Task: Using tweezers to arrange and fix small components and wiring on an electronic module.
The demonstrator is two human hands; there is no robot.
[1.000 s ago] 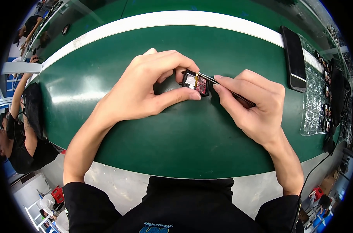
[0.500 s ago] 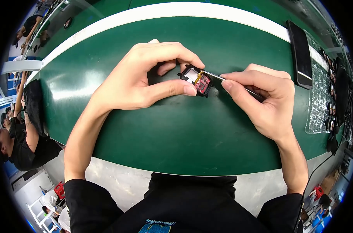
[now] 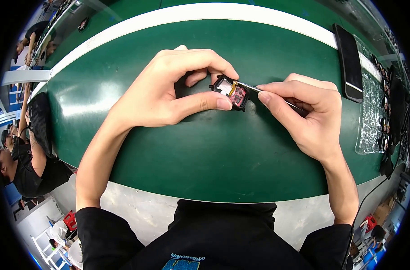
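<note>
My left hand [image 3: 169, 90] pinches a small open watch case [image 3: 230, 92] between thumb and fingers, just above the green table [image 3: 218, 157]. The case has a black rim with small lugs. Inside it show a silvery block, a yellow flex strip and a red circuit board with tiny parts. From the right, my right hand [image 3: 311, 108] grips slim metal tweezers [image 3: 248, 87] between thumb and forefinger. Their tip reaches the upper right edge of the case, by the yellow strip. Whether the tip grasps anything is too small to tell.
A black smartphone [image 3: 348, 63] lies at the right. Beside it a clear plastic blister tray [image 3: 369, 126] and a row of small dark parts run along the table's edge. A black mesh bag [image 3: 39, 121] and a co-worker in black [image 3: 27, 168] are at the left.
The watch case and my left hand have shifted slightly to the right, and the case has turned a little. My right hand and the tweezers have hardly moved.
</note>
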